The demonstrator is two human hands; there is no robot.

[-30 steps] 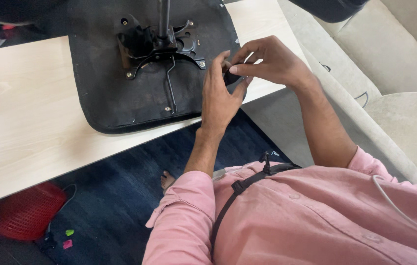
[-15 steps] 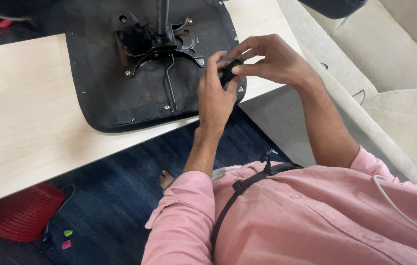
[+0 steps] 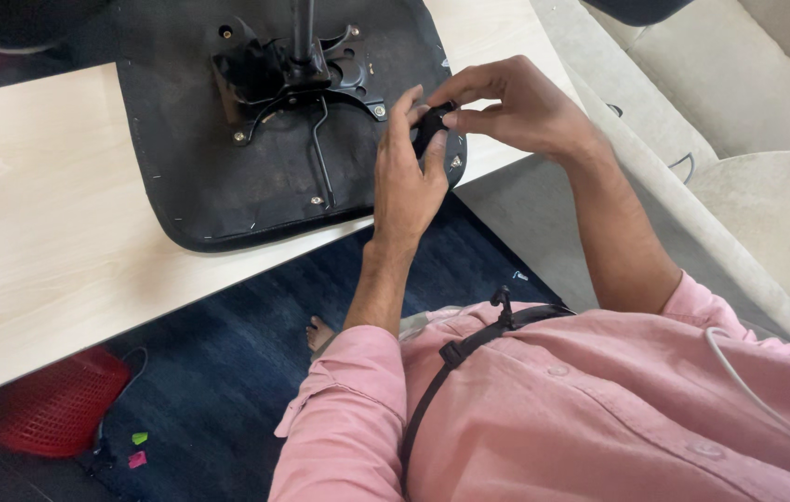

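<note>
Held part: small black knob (image 3: 430, 121), pinched between both hands just above the right front corner of the upturned chair seat (image 3: 218, 177). Mostly covered by fingers, so I cannot tell its exact shape; it looks dark, matte and rounded.

Left hand (image 3: 409, 181): fingers closed round the lower side of the knob, thumb pressed up against it, wrist steep over the seat edge.

Right hand (image 3: 516, 107): fingers curled tight on the top of the knob, fingertips meeting the left thumb. No gap shows in either hand.

How I would run this step: keep the left hand as the steady brace and let the right do any turning. Small part, smooth surface; a light grip could let it slip to the floor. I judge it best to stay over the seat rather than past its edge.

Seat underside: black fabric, slightly fuzzy, stapled along a rounded rim; lies flat on the tabletop (image 3: 41, 214).

Metal bracket (image 3: 283, 74): black steel plate bolted to the middle of the seat, with a thin bent wire lever running toward me and a post rising out of view.

Tabletop: pale wood grain, smooth, straight edge.

Below: dark blue carpet (image 3: 227, 353), a red mesh basket (image 3: 51, 409) under the tabletop.

Right side: beige upholstered sofa (image 3: 767, 186), soft weave.
</note>
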